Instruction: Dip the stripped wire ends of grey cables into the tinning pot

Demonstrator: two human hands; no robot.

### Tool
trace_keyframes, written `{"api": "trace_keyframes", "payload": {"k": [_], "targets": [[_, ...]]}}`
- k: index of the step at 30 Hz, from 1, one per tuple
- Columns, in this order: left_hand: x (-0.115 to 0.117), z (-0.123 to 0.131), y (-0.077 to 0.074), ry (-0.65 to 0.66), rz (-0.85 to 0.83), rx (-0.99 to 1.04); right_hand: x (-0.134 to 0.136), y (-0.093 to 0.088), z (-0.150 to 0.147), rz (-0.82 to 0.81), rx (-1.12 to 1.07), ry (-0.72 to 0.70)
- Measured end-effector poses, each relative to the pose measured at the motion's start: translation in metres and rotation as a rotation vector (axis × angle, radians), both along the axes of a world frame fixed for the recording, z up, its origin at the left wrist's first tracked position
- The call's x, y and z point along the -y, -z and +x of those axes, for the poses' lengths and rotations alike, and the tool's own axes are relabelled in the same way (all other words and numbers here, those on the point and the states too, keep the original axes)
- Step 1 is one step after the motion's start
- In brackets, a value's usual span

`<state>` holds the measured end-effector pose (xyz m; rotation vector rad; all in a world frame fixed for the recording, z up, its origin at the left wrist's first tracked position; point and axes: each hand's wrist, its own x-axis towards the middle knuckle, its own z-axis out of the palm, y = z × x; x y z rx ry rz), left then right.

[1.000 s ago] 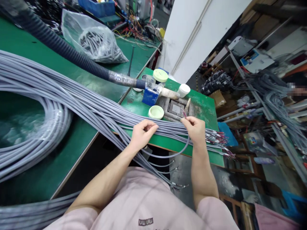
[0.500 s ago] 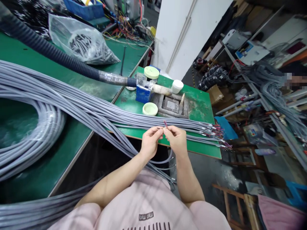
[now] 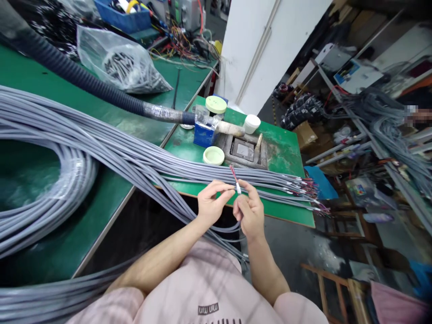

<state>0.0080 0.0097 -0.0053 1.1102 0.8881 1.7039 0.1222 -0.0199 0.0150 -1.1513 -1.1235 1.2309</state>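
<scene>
Lower slips the right hand, its fingers closed around a slim grey cable's white-sleeved end, red wires already bared; left fingertips meet beside it, hold unclear. Other similarly bared wire ends lie rightward; whether they're finished, can't tell.

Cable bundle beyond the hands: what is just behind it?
Behind the cable bundle show a pale green dish and a grimy grey fixture; what it covers of the green tabletop cannot be seen.

Right hand holding cable end, red wires exposed; left hand beside, contact unclear. Grey cables across green counter.
</scene>
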Motion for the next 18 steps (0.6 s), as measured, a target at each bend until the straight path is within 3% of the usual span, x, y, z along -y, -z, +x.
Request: {"api": "trace_keyframes", "payload": {"k": [3,8,11,14,18], "targets": [[-0.001,0.003,0.005,0.15,-0.209,0.206,0.001,0.001,-0.003,0.012,-0.028,0.033],[0.005,0.005,0.014,0.581,-0.39,0.367,0.004,0.001,-0.005,-0.031,0.056,-0.035],[0.009,0.0,0.01,0.601,-0.349,0.281,0.0,-0.004,0.01,-0.023,0.202,-0.117],[0.01,-0.004,0.003,0.583,-0.301,0.092,-0.007,-0.014,0.028,0.039,0.383,-0.045],[0.015,-0.002,0.005,0.684,-0.285,0.004,-0.016,-0.026,0.031,0.115,0.543,-0.017]]}}
